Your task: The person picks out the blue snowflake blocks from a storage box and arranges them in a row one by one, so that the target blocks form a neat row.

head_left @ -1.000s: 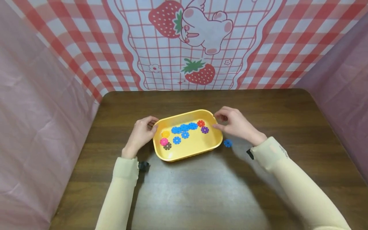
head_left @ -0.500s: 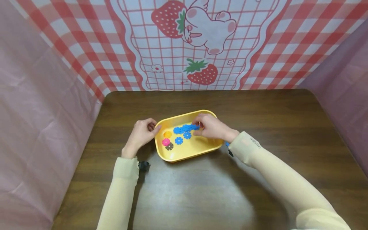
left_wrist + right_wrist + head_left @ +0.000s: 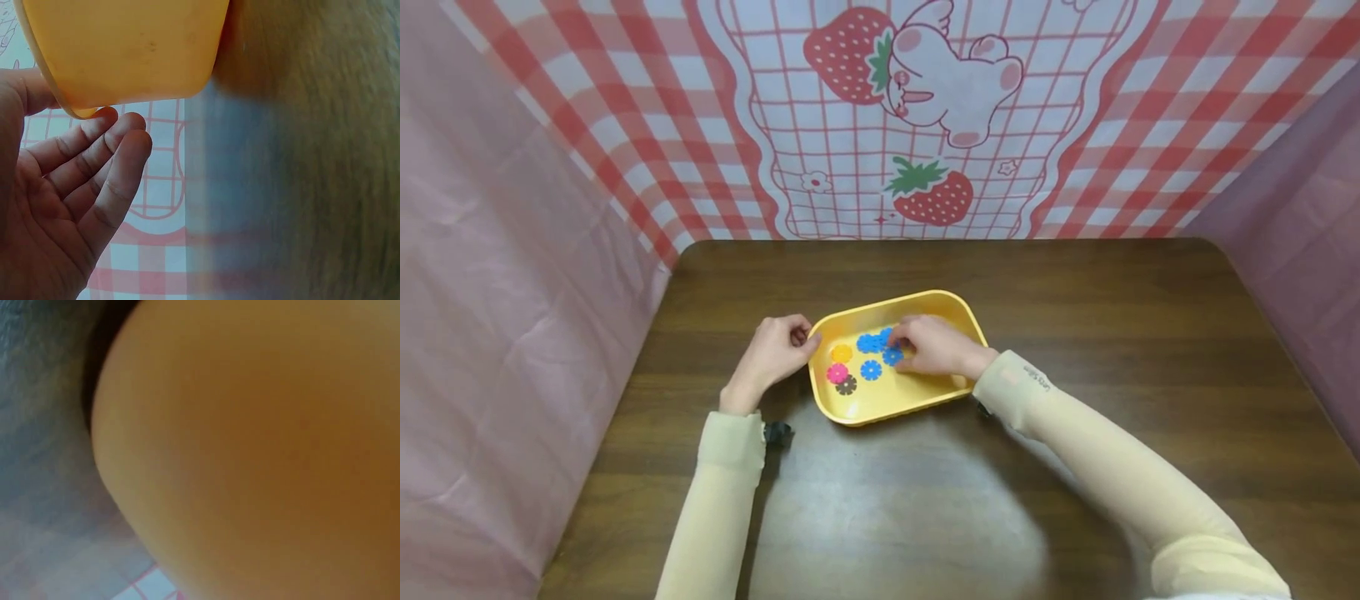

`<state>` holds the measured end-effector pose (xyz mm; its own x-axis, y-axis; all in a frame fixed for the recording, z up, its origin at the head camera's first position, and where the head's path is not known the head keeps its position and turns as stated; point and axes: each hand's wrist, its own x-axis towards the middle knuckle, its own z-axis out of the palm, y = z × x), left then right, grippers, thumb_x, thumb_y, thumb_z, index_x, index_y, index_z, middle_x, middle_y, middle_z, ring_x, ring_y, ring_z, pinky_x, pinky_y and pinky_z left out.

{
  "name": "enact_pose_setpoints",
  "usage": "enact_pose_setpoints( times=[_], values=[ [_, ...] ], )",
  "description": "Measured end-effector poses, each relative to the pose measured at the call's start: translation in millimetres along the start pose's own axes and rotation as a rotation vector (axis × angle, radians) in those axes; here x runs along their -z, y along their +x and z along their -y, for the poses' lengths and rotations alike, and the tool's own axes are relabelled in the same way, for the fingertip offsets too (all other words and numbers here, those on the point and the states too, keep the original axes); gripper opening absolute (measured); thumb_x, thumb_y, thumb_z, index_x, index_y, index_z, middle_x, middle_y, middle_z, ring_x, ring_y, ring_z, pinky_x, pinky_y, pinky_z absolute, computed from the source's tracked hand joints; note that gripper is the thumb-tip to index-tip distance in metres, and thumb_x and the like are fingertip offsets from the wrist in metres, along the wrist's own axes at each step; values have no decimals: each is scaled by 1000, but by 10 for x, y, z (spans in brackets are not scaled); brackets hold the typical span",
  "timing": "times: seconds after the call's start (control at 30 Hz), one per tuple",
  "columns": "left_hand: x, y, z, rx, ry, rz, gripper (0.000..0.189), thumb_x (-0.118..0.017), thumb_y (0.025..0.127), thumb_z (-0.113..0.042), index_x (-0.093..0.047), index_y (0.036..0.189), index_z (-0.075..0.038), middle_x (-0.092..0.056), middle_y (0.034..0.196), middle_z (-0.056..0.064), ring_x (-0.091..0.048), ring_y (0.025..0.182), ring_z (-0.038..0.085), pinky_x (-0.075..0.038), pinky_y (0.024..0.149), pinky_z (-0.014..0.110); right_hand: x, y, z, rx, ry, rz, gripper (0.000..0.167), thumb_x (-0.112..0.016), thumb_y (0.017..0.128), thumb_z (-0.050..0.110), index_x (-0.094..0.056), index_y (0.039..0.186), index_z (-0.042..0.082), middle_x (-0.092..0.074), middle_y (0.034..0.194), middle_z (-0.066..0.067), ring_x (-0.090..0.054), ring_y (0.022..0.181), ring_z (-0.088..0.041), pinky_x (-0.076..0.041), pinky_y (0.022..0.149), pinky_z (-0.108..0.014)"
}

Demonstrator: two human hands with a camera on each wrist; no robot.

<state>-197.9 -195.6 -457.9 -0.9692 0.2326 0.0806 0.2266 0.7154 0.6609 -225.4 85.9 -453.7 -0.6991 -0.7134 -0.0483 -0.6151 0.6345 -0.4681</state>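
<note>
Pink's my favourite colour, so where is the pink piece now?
In the head view, the pink piece is at the left end of the yellow tray, between the orange piece and the brown piece.

A brown wood-grain tabletop (image 3: 1112,325) catches pale glare (image 3: 887,525) toward six o'clock; a red-and-white checked cloth (image 3: 1165,108) with printed strawberries (image 3: 934,198) hangs at twelve, pink drapes (image 3: 490,317) at nine and three.

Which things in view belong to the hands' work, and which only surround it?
Likely in the work:
yellow tray, left hand at its rim
blue discs, right hand by them
pink disc, orange disc, brown disc

Surroundings:
table
checked cloth
pink curtains
</note>
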Motion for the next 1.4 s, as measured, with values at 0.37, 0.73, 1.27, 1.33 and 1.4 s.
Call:
enact_pose_setpoints(
  times=[0.37, 0.73, 1.27, 1.33, 1.4],
  values=[
    [-30, 30, 32, -19, 7, -10, 14, -69, 88, -19, -69, 86, -5, -63, 72, 4, -55, 61, 20, -47, 59, 32, -91, 39, -14, -15, 4, 21, 26, -82, 82, 19, -73, 104, 8, -65, 98, -3, -56, 91, -19, -47, 87, -35],
    [-15, 34, 13, -21, 16, -11, 13, -70, 87, -17, -69, 86, -4, -63, 71, 4, -55, 61, 19, -47, 59, 31, -81, 62, 13, -11, -10, 27, 29, -81, 81, 19, -72, 105, 7, -64, 95, -3, -56, 88, -18, -47, 85, -35],
    [-10, 14, 8, -27, 3, -6, 13, -69, 88, -16, -69, 85, -4, -63, 71, 5, -56, 61, 19, -48, 59, 32, -42, 31, 25, -33, 8, 23, 27, -82, 79, 24, -70, 96, 6, -61, 90, -1, -54, 84, -17, -47, 80, -32],
    [-8, 13, 3, -27, 0, -7, 13, -69, 88, -16, -69, 85, -3, -63, 71, 5, -55, 61, 19, -48, 59, 32, -3, 7, 25, -20, 14, 2, 27, -82, 79, 23, -70, 96, 6, -62, 91, -1, -56, 84, -17, -48, 80, -32],
    [-5, 14, 2, -28, 0, -9, 13, -69, 88, -16, -69, 85, -3, -63, 71, 5, -55, 61, 19, -48, 59, 32, 47, -21, 22, -4, 24, -24, 26, -81, 78, 21, -70, 96, 5, -64, 91, -1, -58, 84, -17, -49, 81, -32]
  ],
)
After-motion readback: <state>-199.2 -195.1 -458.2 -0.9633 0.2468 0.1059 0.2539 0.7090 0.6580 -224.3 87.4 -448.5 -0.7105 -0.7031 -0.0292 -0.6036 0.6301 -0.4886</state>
